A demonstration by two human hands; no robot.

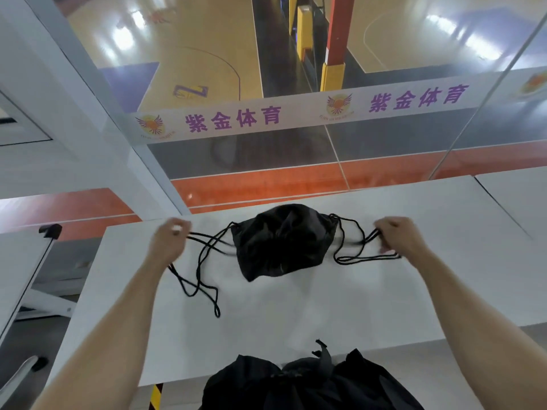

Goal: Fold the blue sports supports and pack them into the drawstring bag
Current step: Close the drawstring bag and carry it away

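Head camera, looking forward and down over two bare forearms. A black drawstring bag (281, 241) lies near the far edge of a white tabletop (296, 309), between the hands, its mouth gathered into creases. The left hand (168, 241) has its fingers curled round the left cords (207, 239). The right hand (399, 238) has its fingers clamped on the right cords (367, 257). Both sets of cords run outward from the bag's upper corners, and loose loops trail onto the tabletop on either side. No blue supports are in sight; whether they are inside the bag cannot be told.

The bag looks like thin, limp fabric: light, soft, likely a little slick, with no shape of its own. It would probably slide on the smooth tabletop if pulled from one side only. The cords are the natural place to take hold, one set per hand, pulled evenly apart. They are thin and could tangle.

Dark clothing (310, 380) fills the lower edge of the view. Beyond the tabletop stands a glass wall with a white banner (296, 113) printed in purple characters. Below lies an indoor basketball court (192, 48) with a glossy wooden floor.
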